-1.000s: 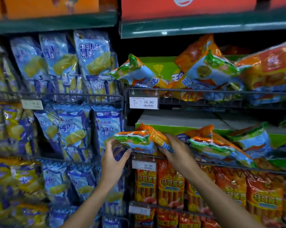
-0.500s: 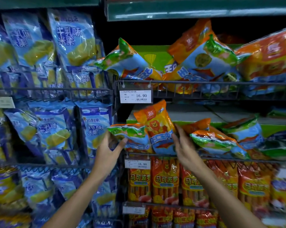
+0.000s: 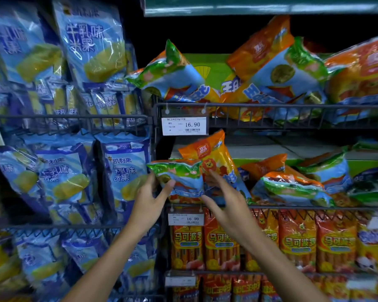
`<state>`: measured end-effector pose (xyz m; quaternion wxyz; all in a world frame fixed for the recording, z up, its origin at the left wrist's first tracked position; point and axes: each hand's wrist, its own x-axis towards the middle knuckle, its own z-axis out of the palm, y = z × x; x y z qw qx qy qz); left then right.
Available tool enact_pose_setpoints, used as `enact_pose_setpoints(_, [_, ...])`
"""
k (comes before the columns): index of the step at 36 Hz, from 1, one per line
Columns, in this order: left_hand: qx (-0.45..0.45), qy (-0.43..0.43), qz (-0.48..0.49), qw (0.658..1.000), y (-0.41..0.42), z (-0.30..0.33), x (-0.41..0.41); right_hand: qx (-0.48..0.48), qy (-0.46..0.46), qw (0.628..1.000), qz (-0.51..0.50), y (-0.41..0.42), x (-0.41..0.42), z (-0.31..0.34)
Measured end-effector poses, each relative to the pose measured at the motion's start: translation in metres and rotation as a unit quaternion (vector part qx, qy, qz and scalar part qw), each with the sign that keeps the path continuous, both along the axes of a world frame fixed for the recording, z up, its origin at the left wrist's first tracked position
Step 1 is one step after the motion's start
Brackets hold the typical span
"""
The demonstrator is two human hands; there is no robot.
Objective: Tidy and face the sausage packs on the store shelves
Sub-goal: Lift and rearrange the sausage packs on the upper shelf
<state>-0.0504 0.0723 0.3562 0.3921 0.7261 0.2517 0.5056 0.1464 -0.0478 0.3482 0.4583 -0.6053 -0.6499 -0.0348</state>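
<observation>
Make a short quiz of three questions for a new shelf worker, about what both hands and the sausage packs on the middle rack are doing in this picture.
1. True or false: the orange pack behind the green-topped pack stands upright.
2. Which hand pinches the green-topped pack? A) left hand B) right hand C) neither
3. What price is printed on the upper price tag?

Key
1. True: it stands with its orange top up, and the packs to its right on the same rack lie flat.
2. A: thumb and fingers close on the pack's lower left corner; the right hand's fingers are spread against the packs.
3. 16.90
</observation>
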Motion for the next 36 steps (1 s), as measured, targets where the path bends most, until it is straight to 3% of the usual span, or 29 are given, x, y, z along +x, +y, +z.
enact_pose_setpoints(8, [0.061, -0.027, -0.033, 0.997, -0.011, 0.002, -0.007, -0.009, -0.011, 0.999, -0.033, 0.008, -0.013, 0.0])
enact_pose_setpoints(14, [0.084, -0.113, -0.052, 0.989, -0.03, 0.019, -0.008, -0.004, 0.114, 0.993, 0.015, 0.004, -0.018, -0.005])
enact_pose_setpoints(21, [-0.006, -0.289, -0.042, 0.956, -0.047, 0.033, -0.014, 0.15, 0.318, 0.934, 0.069, -0.008, -0.038, -0.008])
enact_pose_setpoints(24, [-0.051, -0.335, -0.05, 0.94, -0.053, 0.038, -0.015, 0.148, 0.418, 0.891, 0.094, -0.01, -0.054, -0.013])
enact_pose_setpoints(28, [-0.153, -0.404, -0.076, 0.899, -0.065, 0.045, -0.01, 0.076, 0.542, 0.822, 0.153, -0.013, -0.076, -0.021])
enact_pose_setpoints(32, [-0.21, -0.422, -0.102, 0.876, -0.07, 0.044, -0.004, 0.037, 0.54, 0.827, 0.15, -0.012, -0.094, -0.028])
enact_pose_setpoints(36, [-0.227, -0.384, -0.143, 0.883, -0.069, 0.036, -0.008, 0.107, 0.54, 0.83, 0.094, -0.018, -0.093, -0.013])
